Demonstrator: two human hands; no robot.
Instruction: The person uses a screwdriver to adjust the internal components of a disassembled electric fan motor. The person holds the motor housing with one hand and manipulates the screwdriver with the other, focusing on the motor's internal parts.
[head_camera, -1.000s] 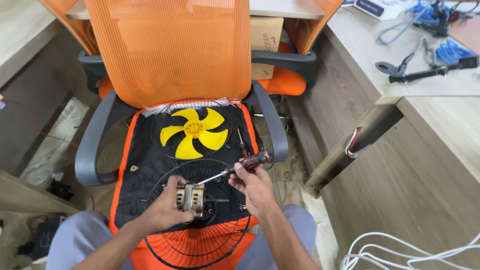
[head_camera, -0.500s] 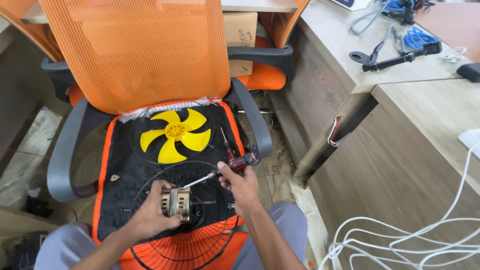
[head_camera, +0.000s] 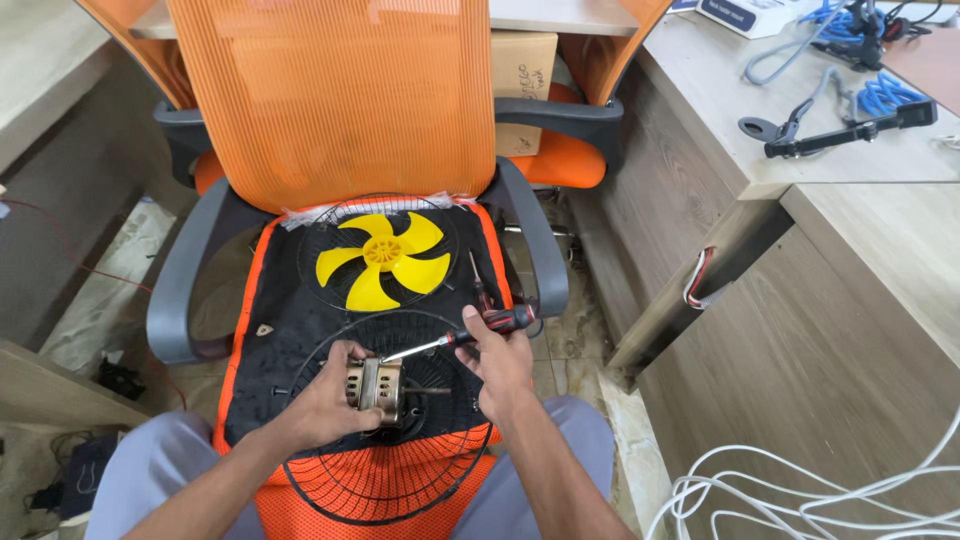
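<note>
Left hand (head_camera: 325, 400) wraps the small metal fan motor (head_camera: 378, 388), fingers closed around its casing, steadying it over the hub of a black wire fan guard (head_camera: 385, 470). Right hand (head_camera: 500, 362) grips a screwdriver (head_camera: 470, 335) by its red-and-black handle; fist closed, shaft angled toward 8 o'clock, tip meeting the top of the motor.

The guard lies flat on the front of an orange mesh office chair (head_camera: 340, 110) seat, partly overhanging the edge toward the person's knees. At 12 o'clock from the motor: a yellow fan blade (head_camera: 382, 257) resting on a second wire guard, near the chair back. A second screwdriver (head_camera: 478, 285) lies on the seat at 1 o'clock, just beside the right hand.

At 2 o'clock, well apart: a wooden desk (head_camera: 700, 80) carrying blue cable and black tools. At 4 o'clock, white cables (head_camera: 800, 490) looped on the floor.
</note>
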